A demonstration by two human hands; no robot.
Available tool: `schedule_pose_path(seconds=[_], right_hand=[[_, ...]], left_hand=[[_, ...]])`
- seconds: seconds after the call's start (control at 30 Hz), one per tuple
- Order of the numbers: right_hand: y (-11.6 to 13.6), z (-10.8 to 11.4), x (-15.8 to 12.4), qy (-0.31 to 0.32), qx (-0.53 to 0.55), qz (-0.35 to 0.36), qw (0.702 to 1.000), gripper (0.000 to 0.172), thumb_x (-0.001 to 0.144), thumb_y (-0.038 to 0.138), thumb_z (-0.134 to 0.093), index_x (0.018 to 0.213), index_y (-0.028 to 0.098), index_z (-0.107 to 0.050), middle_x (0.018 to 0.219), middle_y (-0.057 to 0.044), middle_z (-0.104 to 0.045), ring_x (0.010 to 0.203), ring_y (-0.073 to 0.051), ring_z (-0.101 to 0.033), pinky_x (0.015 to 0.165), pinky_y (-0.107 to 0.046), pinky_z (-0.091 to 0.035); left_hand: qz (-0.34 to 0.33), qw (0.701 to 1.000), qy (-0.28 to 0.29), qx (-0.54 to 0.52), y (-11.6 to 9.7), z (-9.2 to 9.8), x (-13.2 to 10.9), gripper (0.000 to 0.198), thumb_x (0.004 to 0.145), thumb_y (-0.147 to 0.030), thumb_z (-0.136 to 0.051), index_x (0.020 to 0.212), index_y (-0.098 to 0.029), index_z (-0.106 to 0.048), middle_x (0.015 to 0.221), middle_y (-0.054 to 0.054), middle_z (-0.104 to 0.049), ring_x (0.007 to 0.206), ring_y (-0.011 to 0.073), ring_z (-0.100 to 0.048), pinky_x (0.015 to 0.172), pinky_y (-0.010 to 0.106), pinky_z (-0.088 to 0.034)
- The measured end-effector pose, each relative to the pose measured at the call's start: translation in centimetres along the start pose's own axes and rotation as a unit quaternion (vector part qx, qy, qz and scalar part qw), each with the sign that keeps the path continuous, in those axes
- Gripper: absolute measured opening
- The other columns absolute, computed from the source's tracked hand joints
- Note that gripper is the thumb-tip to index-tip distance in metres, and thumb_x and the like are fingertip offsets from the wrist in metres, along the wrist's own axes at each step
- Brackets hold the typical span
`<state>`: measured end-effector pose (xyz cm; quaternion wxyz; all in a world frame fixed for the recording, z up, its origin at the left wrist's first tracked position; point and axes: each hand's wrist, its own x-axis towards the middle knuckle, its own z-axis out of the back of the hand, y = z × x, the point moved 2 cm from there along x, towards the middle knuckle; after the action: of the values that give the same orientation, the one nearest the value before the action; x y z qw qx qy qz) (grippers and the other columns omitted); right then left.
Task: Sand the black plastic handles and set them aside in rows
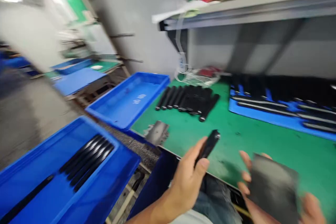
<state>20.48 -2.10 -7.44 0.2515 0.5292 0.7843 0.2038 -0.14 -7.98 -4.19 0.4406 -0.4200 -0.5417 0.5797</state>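
My left hand [182, 178] is closed round a short black tube [210, 142], whose far end points up and away over the table's front edge. In my right hand [312, 208] is a dark grey rectangular pad [274, 185], its fingers and thumb showing at the sides; its material is blurred. The two hands are apart, the pad not touching the tube. Beyond them, a row of black tubes [186, 99] lies side by side on the green tabletop [223, 119]. A grey block with ragged edges [157, 133] rests at the table's left edge.
An upper blue tray [126, 99] adjoins the table's left side. Several glossy black tubes [88, 161] lie in a lower blue tray [34, 157]. Dark long pieces [265, 103] rest on blue sheeting [265, 119] at right. A shelf [236, 12] overhangs the back.
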Motion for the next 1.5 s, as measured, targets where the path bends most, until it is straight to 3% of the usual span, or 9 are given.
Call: schedule_pose_path(seconds=[0.17,0.3,0.5,0.57,0.67,0.8,1.0,1.33,1.5], right_hand=[[0.2,-0.8,-2.1,-0.018,0.032,0.003,0.999,0.056,0.101,0.064,-0.049,0.150,0.038,-0.055,0.144,-0.015,-0.065,0.091,-0.025,-0.071,0.075,-0.041,-0.062],[0.0,-0.5,-2.2,-0.024,-0.206,0.190,0.960,0.053,0.107,0.062,-0.037,0.155,0.043,-0.048,0.124,-0.009,-0.070,0.090,-0.024,-0.067,0.083,-0.041,-0.058],[0.6,-3.0,-2.2,-0.059,-0.697,0.499,0.511,0.061,0.108,0.037,-0.049,0.166,0.031,-0.031,0.174,-0.010,-0.014,0.131,-0.038,-0.047,0.102,-0.052,-0.043],[1.3,-4.4,-1.7,-0.072,-0.743,0.479,0.462,0.060,0.106,0.030,-0.052,0.165,0.026,-0.037,0.170,-0.016,-0.024,0.121,-0.037,-0.051,0.096,-0.052,-0.045],[3.5,-6.2,-0.8,-0.065,-0.770,0.391,0.500,0.042,0.108,0.031,-0.046,0.147,0.024,-0.062,0.153,-0.017,-0.051,0.104,-0.034,-0.057,0.086,-0.052,-0.050],[6.8,-5.9,0.8,0.093,-0.705,0.155,0.686,0.040,0.112,0.044,-0.039,0.124,0.036,-0.077,0.114,-0.005,-0.074,0.102,-0.029,-0.063,0.094,-0.050,-0.050],[6.6,-0.2,1.0,-0.109,-0.421,0.181,0.882,0.050,0.106,0.061,-0.045,0.142,0.034,-0.066,0.096,-0.003,-0.065,0.080,-0.020,-0.051,0.084,-0.035,-0.043],[1.2,0.2,-0.3,-0.055,-0.339,0.150,0.927,0.050,0.111,0.050,-0.037,0.148,0.026,-0.061,0.104,-0.005,-0.066,0.087,-0.020,-0.052,0.083,-0.031,-0.042],[0.6,-1.6,-0.6,-0.053,-0.460,0.242,0.853,0.045,0.110,0.047,-0.042,0.150,0.034,-0.058,0.150,-0.006,-0.054,0.115,-0.025,-0.058,0.089,-0.035,-0.049]], left_hand=[[-0.073,0.988,0.024,0.136,-0.6,-2.4,1.2,0.056,0.107,-0.046,-0.052,0.159,-0.026,-0.049,0.158,0.010,-0.055,0.148,0.0296,-0.047,0.120,0.041,-0.039],[-0.099,0.980,0.006,0.171,-0.1,-4.2,0.9,0.054,0.104,-0.044,-0.059,0.155,-0.028,-0.055,0.151,0.010,-0.060,0.139,0.0301,-0.057,0.105,0.037,-0.052],[-0.210,0.952,0.041,0.219,0.0,-4.6,1.7,0.054,0.096,-0.034,-0.073,0.149,-0.029,-0.061,0.123,0.007,-0.073,0.106,0.0227,-0.073,0.084,0.025,-0.060],[-0.267,0.928,0.057,0.254,-0.2,-4.3,2.3,0.055,0.096,-0.026,-0.073,0.150,-0.028,-0.058,0.107,0.005,-0.073,0.090,0.0172,-0.073,0.080,0.022,-0.059],[-0.352,0.876,0.102,0.314,-0.5,-3.8,2.9,0.054,0.096,-0.021,-0.072,0.148,-0.024,-0.057,0.089,0.002,-0.067,0.074,0.0145,-0.068,0.071,0.022,-0.056],[-0.418,0.838,0.116,0.331,-0.8,-2.1,2.8,0.045,0.090,-0.022,-0.080,0.133,-0.022,-0.068,0.087,0.003,-0.074,0.073,0.0175,-0.070,0.071,0.025,-0.055],[-0.052,0.971,0.003,0.233,-1.1,0.2,3.5,0.043,0.097,-0.050,-0.066,0.129,-0.021,-0.073,0.123,0.009,-0.077,0.106,0.0269,-0.074,0.086,0.031,-0.057],[0.051,0.974,0.112,0.188,-2.1,-2.7,3.5,0.037,0.108,-0.046,-0.045,0.088,-0.022,-0.065,0.076,0.001,-0.068,0.070,0.0168,-0.062,0.070,0.027,-0.042],[0.030,0.986,0.082,0.143,-1.9,-2.9,3.7,0.026,0.102,-0.037,-0.058,0.085,-0.022,-0.070,0.076,0.004,-0.072,0.073,0.0203,-0.068,0.075,0.029,-0.049]])
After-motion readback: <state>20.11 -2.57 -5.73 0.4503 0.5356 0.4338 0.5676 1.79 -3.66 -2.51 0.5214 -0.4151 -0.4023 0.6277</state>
